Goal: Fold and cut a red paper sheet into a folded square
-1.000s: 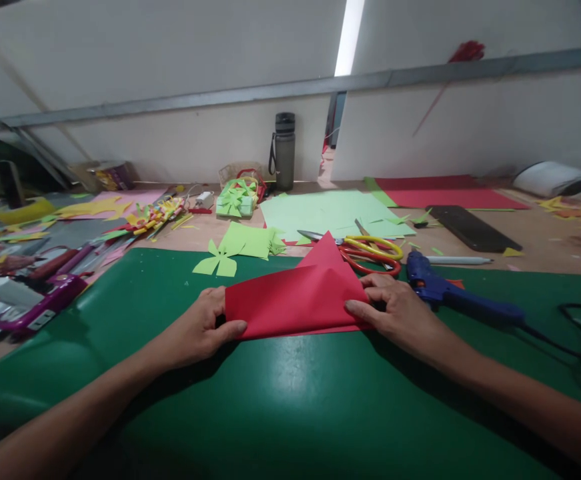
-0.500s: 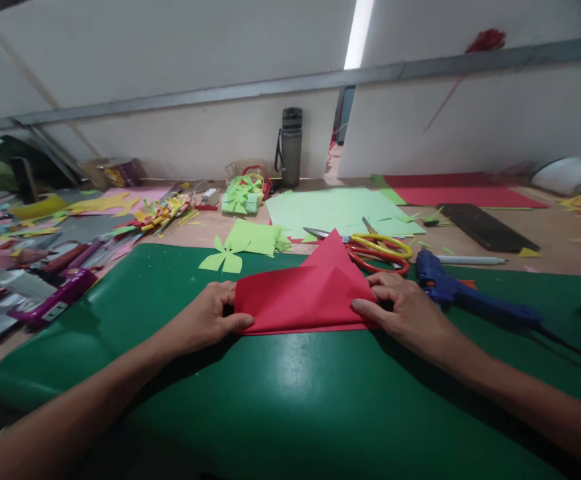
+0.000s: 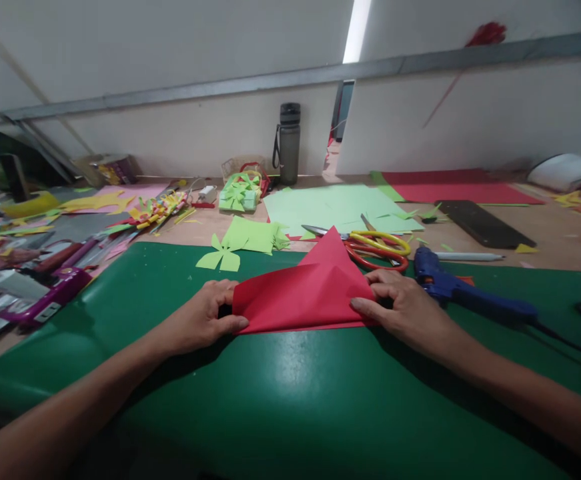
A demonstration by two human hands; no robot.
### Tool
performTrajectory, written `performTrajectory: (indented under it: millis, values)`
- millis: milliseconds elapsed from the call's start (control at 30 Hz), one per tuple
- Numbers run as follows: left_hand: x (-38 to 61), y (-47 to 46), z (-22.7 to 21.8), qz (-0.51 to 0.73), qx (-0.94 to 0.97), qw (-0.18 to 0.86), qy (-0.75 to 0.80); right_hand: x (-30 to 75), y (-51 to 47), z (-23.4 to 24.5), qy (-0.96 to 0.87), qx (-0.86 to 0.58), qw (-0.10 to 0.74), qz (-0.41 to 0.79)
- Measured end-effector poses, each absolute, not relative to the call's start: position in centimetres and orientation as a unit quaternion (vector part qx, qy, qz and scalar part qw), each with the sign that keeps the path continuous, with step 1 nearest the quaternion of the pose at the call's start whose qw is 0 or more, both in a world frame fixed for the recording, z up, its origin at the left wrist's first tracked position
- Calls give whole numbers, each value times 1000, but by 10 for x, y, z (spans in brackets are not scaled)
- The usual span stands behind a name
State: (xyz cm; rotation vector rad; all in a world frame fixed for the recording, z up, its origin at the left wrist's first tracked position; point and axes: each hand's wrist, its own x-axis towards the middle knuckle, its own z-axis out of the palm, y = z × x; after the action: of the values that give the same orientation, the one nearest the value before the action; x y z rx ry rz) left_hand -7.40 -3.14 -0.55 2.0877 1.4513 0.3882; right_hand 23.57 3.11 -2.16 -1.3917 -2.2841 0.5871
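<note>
Green mat [image 3: 290,400] — both hands pinch folded red paper [image 3: 303,297].

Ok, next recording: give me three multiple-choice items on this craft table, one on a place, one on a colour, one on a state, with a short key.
1. Where does the blue glue gun lie?
A. beside the right hand
B. beside the left hand
C. by the water bottle

2. What colour is the paper held between both hands?
A. light green
B. yellow
C. red

3. How does that paper lie on the green mat?
A. rolled into a tube
B. folded, one corner pointing up
C. flat and unfolded

Key: 1 A, the gun rests on the mat just right of the right hand. 2 C, the sheet gripped at both ends is red. 3 B, layers overlap and a triangular tip rises at the back.
</note>
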Motion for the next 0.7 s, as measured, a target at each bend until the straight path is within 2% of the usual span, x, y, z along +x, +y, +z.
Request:
performTrajectory:
  millis: [333, 700]
  values:
    - [-76, -33, -11, 113, 779, 242, 568, 242, 29, -17, -822, -485, 189, 231]
    - [-74, -31, -12, 102, 779, 246, 567, 245, 26, -11, -823, -481, 164, 254]
